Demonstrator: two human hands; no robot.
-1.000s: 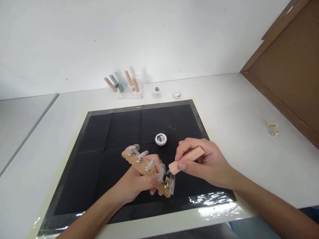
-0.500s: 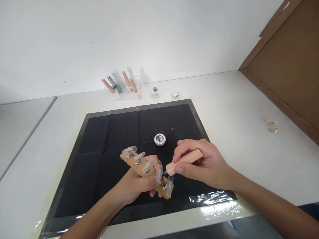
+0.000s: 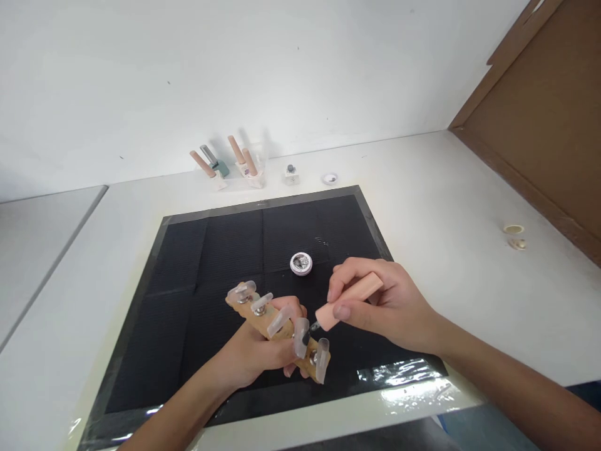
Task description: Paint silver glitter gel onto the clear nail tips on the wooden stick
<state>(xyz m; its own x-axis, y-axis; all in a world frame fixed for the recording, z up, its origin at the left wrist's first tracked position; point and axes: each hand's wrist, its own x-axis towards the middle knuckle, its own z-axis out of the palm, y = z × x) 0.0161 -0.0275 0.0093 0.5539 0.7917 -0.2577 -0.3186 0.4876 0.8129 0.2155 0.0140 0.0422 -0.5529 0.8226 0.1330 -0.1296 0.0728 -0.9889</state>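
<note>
Right hand (image 3: 389, 307): closed around a peach brush handle (image 3: 327, 317), tilted over the right side of the black mat (image 3: 225, 244).
Left hand (image 3: 260, 357): wrapped around the wooden stand (image 3: 256, 321), over the near half of the mat.
Wooden stand: aslant above the mat's near half, five clear nail tips (image 3: 280, 322) in a row along it.
Nail tip by the brush: fourth from the stand's far end, a dark patch at its edge (bristles or colour, I cannot tell which).
Round pot (image 3: 301, 264): on the mat, a little right of its middle, silvery inside.
Bottles (image 3: 255, 180): grouped beyond the mat's far edge, three peach-capped, one green (image 3: 221, 166).
Small bottle (image 3: 292, 177) and shallow white dish (image 3: 329, 179): beyond that edge, further right.
Cream round pieces (image 3: 513, 229): on the worktop (image 3: 436, 207), well right of the mat.
</note>
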